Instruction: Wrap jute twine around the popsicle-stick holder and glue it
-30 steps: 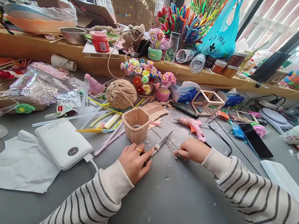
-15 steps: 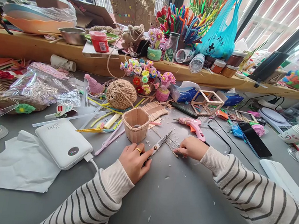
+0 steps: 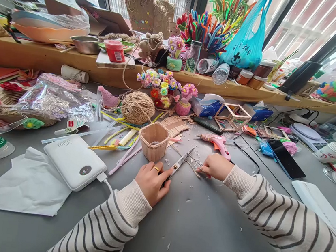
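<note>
Looked like the trimming step: the left hand [image 3: 151,180] was curled tight around the handles of the scissors [image 3: 179,164], blades parted and pointing up the grey table [image 3: 204,228]. The right hand [image 3: 215,166] had its fingers pinched together on a thin strand of twine [image 3: 192,166] lying right at the blades. Next move probably needed the strand fed between them. Just beyond sat the little wooden basket [image 3: 154,140], then the twine ball [image 3: 137,107].
</note>
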{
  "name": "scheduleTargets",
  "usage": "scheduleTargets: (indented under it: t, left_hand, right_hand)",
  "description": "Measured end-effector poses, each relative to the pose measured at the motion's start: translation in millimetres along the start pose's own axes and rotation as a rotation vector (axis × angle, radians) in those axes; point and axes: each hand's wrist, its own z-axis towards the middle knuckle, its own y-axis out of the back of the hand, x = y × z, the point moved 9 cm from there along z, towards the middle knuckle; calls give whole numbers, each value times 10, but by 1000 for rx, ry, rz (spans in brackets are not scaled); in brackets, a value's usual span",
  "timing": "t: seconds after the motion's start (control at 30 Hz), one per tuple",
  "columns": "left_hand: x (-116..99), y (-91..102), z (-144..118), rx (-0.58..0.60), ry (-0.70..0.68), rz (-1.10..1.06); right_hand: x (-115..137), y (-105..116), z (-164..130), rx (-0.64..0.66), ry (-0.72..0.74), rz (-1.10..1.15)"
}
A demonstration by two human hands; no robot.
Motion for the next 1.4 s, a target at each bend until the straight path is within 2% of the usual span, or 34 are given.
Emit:
scheduleTargets:
  t: [0.17, 0.43, 0.53, 0.6, 0.67, 0.73, 0.77, 0.8, 0.87, 0.97, 1.07, 1.17, 1.3, 1.4]
  left_hand:
    - [7, 12, 5, -4, 2, 6]
    - [-34, 41, 28, -24, -9, 51]
    - [-30, 142, 45, -35, -34, 50]
    - [45, 282, 41, -101, -16, -1]
    - [218, 472, 16, -243, 78, -41]
    - [451, 660, -53, -447, 234, -43]
    - [591, 682, -85, -500, 341, -76]
    - [709, 650, -94, -504, 426, -121]
    - [868, 477, -47, -413, 531, -231]
    - [1017, 201, 7, -282, 657, -396]
    - [1112, 33, 9, -235, 757, -573]
    - [1193, 33, -25, -319, 817, -756]
    - [1307, 170, -113, -503, 909, -892]
    - [1338, 204, -129, -547, 955, -1026]
  right_hand:
    - [-42, -35, 39, -14, -25, 19]
    - [-261, 35, -3, -119, -136, -6]
    - [-200, -3, -46, -140, -99, 32]
    - [-178, -9, -65, -172, -98, 63]
    - [-188, -15, -69, -188, -107, 102]
    - [-210, -35, -58, -171, -107, 149]
    - [-223, -48, -50, -155, -104, 169]
    - [-236, -57, -42, -140, -104, 184]
    - [-265, -61, -30, -125, -113, 192]
    - [-285, -38, -26, -131, -129, 179]
    - [-263, -14, -28, -140, -115, 172]
    - [-238, 10, -23, -151, -88, 169]
    - [-241, 70, 5, -190, -45, 135]
    - [-256, 146, 40, -253, -19, 62]
